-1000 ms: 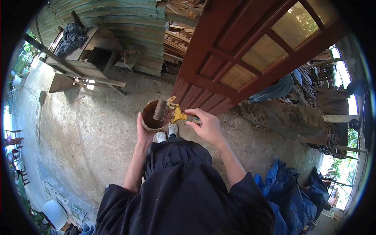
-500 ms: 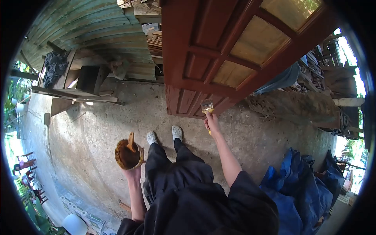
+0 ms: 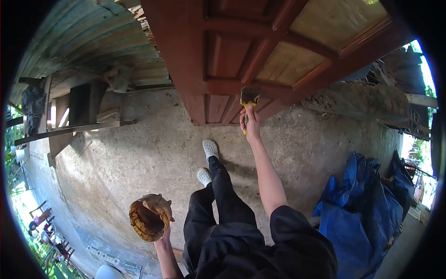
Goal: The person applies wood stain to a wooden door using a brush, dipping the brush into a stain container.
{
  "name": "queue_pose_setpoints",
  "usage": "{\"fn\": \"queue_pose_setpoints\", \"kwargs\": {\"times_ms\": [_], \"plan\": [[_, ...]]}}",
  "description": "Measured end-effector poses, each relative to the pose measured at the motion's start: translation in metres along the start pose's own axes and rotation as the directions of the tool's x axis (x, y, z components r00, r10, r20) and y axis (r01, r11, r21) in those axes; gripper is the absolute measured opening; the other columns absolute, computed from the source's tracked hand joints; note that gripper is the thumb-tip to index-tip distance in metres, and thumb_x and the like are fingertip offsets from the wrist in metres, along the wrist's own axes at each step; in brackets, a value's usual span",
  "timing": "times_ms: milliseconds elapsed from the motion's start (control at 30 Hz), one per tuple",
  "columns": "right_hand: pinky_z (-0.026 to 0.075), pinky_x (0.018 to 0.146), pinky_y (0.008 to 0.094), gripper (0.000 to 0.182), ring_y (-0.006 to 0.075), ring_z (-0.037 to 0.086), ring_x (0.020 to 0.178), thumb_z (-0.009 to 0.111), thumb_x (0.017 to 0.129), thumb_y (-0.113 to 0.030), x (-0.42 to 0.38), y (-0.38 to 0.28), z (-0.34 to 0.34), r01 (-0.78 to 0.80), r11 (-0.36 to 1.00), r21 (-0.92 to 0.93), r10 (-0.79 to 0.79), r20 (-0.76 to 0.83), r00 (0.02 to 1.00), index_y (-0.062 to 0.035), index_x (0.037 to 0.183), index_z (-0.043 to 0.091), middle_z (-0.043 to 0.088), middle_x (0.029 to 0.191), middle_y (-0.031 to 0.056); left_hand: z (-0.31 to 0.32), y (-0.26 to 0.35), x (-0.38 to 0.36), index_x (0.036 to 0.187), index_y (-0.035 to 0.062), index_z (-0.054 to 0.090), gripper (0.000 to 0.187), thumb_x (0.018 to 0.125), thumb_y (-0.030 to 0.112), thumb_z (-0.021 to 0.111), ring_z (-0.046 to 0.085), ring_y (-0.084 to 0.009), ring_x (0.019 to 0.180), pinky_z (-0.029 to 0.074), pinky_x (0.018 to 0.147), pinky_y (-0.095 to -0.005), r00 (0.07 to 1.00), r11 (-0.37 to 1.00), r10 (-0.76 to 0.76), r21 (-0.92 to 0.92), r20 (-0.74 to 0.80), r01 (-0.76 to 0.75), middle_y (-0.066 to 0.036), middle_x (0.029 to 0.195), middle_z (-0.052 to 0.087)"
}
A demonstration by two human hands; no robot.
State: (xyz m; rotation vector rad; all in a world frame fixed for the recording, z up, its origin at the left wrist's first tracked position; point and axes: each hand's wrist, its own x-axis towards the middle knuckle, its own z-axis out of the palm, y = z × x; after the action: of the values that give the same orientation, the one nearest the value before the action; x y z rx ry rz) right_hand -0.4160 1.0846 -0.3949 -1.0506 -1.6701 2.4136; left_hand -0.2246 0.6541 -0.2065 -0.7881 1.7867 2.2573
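My left hand is closed around a round paint pot at the lower left. Brown stain coats its inside and rim, and its mouth is tilted toward the camera. My right hand grips a flat paintbrush by its yellow handle. The brush points forward, and its dark bristles overlap the lower part of a reddish-brown panelled door in this view. The door stands upright in front of me, with wooden panels on the left and glass panes on the right.
Blue tarpaulin lies heaped at the right on the concrete floor. Wooden furniture stands at the left by a corrugated metal wall. A rough brown slab or sheet lies beyond the door on the right.
I have stepped closer to the door, one foot now ahead of the other. The brush has moved forward against the door's outline. The pot has shifted back and turned; the wooden handle in it no longer shows.
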Motion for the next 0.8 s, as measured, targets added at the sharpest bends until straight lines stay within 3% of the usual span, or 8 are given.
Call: {"fn": "queue_pose_setpoints", "kwargs": {"times_ms": [67,133,267,367,433,500,567,800], "plan": [[0.032,0.041,0.0233,0.047,0.0066,0.045,0.045,0.051,0.112,-0.054,0.004,0.011,0.000,0.052,0.998,0.024,-0.052,0.008,0.999,-0.0101,0.097,0.060,0.056,0.065,-0.0007,-0.010,-0.026,0.011,0.159,0.0145,0.040,0.058,0.107,0.019,0.066,0.073,-0.0320,0.112,0.069,0.083,-0.0430,0.999,0.995,0.052,-0.084,-0.005,-0.052,-0.015,0.145,0.061],[0.031,0.041,0.0237,0.048,0.0069,0.044,0.044,0.052,0.112,-0.055,0.020,0.032,-0.007,0.080,0.996,0.027,-0.080,0.012,0.997,-0.0093,0.098,0.060,0.055,0.064,-0.0006,-0.021,-0.051,0.029,0.159,0.0159,0.040,0.059,0.107,0.024,0.066,0.065,-0.0323,0.128,0.062,0.101,-0.0550,0.986,0.993,-0.034,-0.106,0.164,0.052,-0.016,0.150,0.057],[0.030,0.040,0.0242,0.050,0.0073,0.043,0.044,0.053,0.111,-0.056,0.030,0.081,-0.018,0.082,0.996,0.031,-0.082,0.025,0.996,-0.0086,0.098,0.060,0.055,0.064,-0.0007,-0.053,-0.134,0.057,0.160,0.0159,0.041,0.059,0.107,0.026,0.065,0.059,-0.0325,0.136,0.058,0.108,-0.0572,0.979,0.994,-0.026,-0.101,0.201,0.047,-0.017,0.153,0.055],[0.030,0.041,0.0234,0.046,0.0071,0.044,0.044,0.054,0.112,-0.053,0.035,0.122,-0.029,0.060,0.997,0.039,-0.062,0.037,0.997,-0.0091,0.099,0.060,0.056,0.065,-0.0008,-0.056,-0.185,0.075,0.159,0.0154,0.042,0.059,0.106,0.026,0.066,0.061,-0.0332,0.134,0.061,0.105,-0.0509,0.978,0.979,0.000,-0.200,0.208,0.042,-0.017,0.152,0.056],[0.030,0.040,0.0237,0.046,0.0073,0.044,0.045,0.055,0.111,-0.053,0.050,0.164,-0.040,-0.001,0.997,0.082,0.001,-0.001,1.000,-0.0087,0.099,0.061,0.057,0.065,-0.0005,-0.055,-0.217,0.094,0.159,0.0139,0.042,0.059,0.106,0.024,0.067,0.061,-0.0344,0.134,0.064,0.100,-0.0470,0.982,0.999,-0.040,-0.025,0.185,0.046,-0.017,0.153,0.056],[0.030,0.040,0.0238,0.046,0.0075,0.044,0.045,0.055,0.111,-0.053,0.060,0.205,-0.056,0.012,0.997,0.078,-0.013,0.008,1.000,-0.0084,0.098,0.061,0.057,0.065,-0.0005,-0.067,-0.271,0.117,0.160,0.0130,0.041,0.062,0.105,0.022,0.068,0.060,-0.0371,0.137,0.066,0.096,-0.0470,0.980,0.999,0.046,-0.032,0.194,-0.040,-0.017,0.155,0.054],[0.029,0.040,0.0239,0.047,0.0078,0.044,0.045,0.056,0.111,-0.053,0.071,0.247,-0.066,0.031,0.996,0.079,-0.033,0.032,0.999,-0.0081,0.097,0.061,0.057,0.065,-0.0004,-0.063,-0.307,0.135,0.158,0.0095,0.043,0.058,0.109,0.036,0.058,0.062,-0.0531,0.128,0.068,0.067,-0.0459,0.993,0.827,-0.122,-0.553,-0.008,0.097,-0.022,0.151,0.055],[0.030,0.040,0.0247,0.047,0.0087,0.044,0.044,0.054,0.111,-0.053,0.106,0.378,-0.103,0.008,0.997,0.078,-0.011,0.047,0.999,-0.0080,0.100,0.062,0.056,0.065,-0.0003,-0.073,-0.387,0.196,0.158,0.0088,0.043,0.065,0.109,0.051,0.049,0.056,-0.0598,0.131,0.067,0.068,-0.0532,0.976,0.735,0.055,-0.671,0.209,0.102,-0.023,0.152,0.054]]}}
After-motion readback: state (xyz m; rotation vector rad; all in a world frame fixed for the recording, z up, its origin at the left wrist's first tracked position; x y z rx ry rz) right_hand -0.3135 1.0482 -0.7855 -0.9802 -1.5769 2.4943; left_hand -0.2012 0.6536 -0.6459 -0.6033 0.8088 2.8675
